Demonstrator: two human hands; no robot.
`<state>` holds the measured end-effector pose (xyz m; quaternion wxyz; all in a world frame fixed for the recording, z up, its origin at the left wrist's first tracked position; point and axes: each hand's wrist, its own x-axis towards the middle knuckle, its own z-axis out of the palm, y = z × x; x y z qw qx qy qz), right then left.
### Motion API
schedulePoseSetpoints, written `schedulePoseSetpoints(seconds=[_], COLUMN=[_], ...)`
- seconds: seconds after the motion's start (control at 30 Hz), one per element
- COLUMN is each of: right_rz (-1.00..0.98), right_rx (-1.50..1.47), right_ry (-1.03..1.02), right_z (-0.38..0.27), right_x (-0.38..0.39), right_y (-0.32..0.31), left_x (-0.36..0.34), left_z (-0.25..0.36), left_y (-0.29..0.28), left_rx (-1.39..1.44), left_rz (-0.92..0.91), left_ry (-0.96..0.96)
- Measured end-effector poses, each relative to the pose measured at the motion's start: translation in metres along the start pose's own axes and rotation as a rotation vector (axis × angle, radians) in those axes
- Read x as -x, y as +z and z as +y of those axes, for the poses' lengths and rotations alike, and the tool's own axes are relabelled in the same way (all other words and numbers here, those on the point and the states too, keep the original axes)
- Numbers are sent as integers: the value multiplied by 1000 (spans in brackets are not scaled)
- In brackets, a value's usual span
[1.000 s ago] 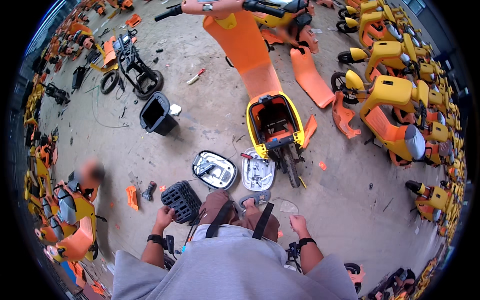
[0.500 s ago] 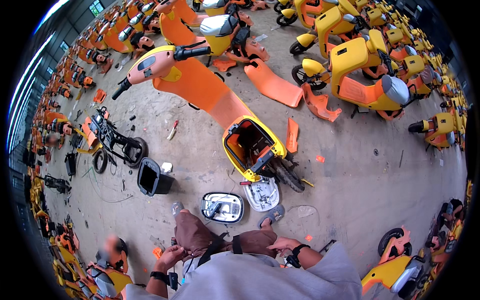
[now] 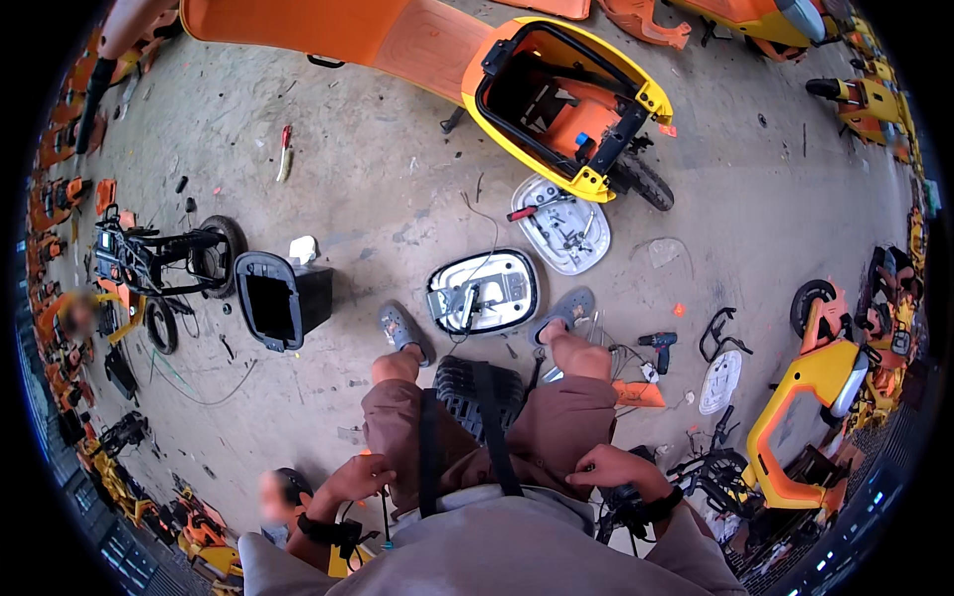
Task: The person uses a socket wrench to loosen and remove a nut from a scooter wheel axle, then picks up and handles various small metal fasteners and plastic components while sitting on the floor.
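My left hand (image 3: pixel 360 477) has its fingers curled in a pinch at the left side of my brown shorts (image 3: pixel 407 417). On the other side my right hand (image 3: pixel 618 469) is closed at the shorts too, its fingertips against the cloth. A black ribbed object (image 3: pixel 479 392) shows between my legs. Ahead of my feet lies a white scooter seat underside (image 3: pixel 512 288) with a black rim and a grey part on it. Beyond it is a white tray-like cover (image 3: pixel 586 248) with small metal parts and a red-handled tool (image 3: pixel 523 213). Neither hand touches these.
A yellow and orange scooter body (image 3: pixel 427 50) with an open compartment stands ahead. A black bin (image 3: pixel 318 298) and a stripped black frame (image 3: pixel 149 263) are at left. At right lie a cordless drill (image 3: pixel 658 348), an orange panel (image 3: pixel 638 394) and a yellow scooter (image 3: pixel 785 417).
My view has tilted down and closer to my legs; the scooter now sits higher in the picture. My knees have bent apart and both hands stay at the shorts.
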<state>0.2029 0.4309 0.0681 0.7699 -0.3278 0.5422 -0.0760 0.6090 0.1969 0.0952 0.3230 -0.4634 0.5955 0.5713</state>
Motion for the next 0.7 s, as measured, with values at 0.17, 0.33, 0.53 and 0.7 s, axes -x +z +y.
schedulePoseSetpoints(seconds=[0.17,0.33,0.53,0.7], right_rz=[173,289,295,303], right_rx=[-754,-741,-657,-762], right_ry=[77,-174,-677,-857], right_z=[34,72,127,163], right_x=[-151,-272,-264,-195], right_y=[-14,-7,36,134], left_x=[-109,-241,-313,-280], left_z=[28,-1,-7,11], left_y=[-30,6,69,106], left_rx=[-62,755,524,384], left_rz=[339,28,-63,102], left_ry=[201,212,407,782])
